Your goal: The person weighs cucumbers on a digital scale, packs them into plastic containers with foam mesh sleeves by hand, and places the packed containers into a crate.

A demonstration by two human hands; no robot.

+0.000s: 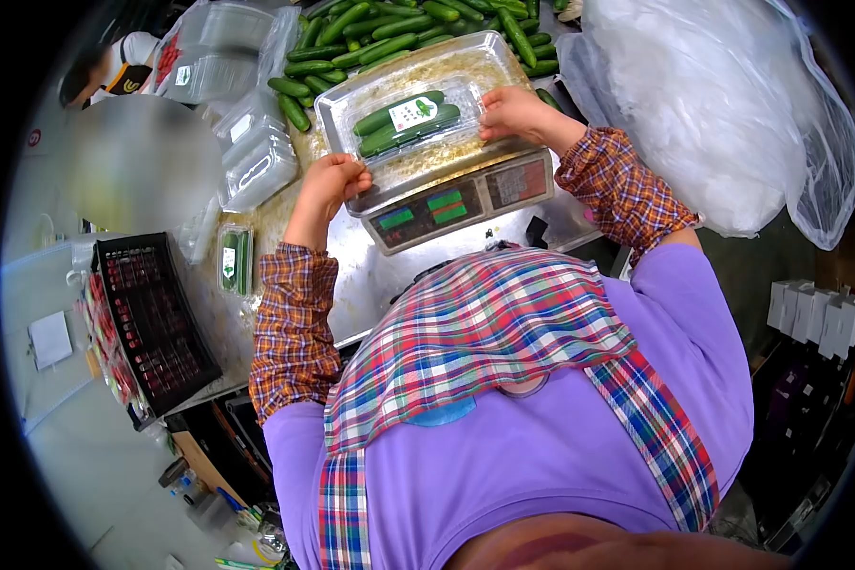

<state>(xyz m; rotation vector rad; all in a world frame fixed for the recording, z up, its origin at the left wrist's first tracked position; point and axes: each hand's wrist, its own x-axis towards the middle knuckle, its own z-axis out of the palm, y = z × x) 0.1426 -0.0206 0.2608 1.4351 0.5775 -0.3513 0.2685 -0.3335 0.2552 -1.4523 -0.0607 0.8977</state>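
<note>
Two green cucumbers are seen inside a clear plastic container, which is placed on the steel pan of a digital scale. By a white label the middle of the container is covered; a small green picture and rows of dark marks are printed on it, but the words are too small to be read. On the front of the scale, green display windows are lit, and their figures cannot be read either. To the right of them a grey keypad is fitted, its print also not legible.

By the right hand the right edge of the container is held, with the thumb and the forefinger bent and only slightly parted. By the left hand the lower left corner is pinched, the thumb and the fingers being brought together; how firmly it is gripped cannot be told. Both wrists are covered by orange checked sleeves.

Behind the scale many loose cucumbers are heaped. At the left, clear containers are stacked, and below them a packed cucumber container with a similar label is set near a black crate. At the right, a large transparent bag is filled with white material. At the far left, a co-worker's white clothing is partly seen.
</note>
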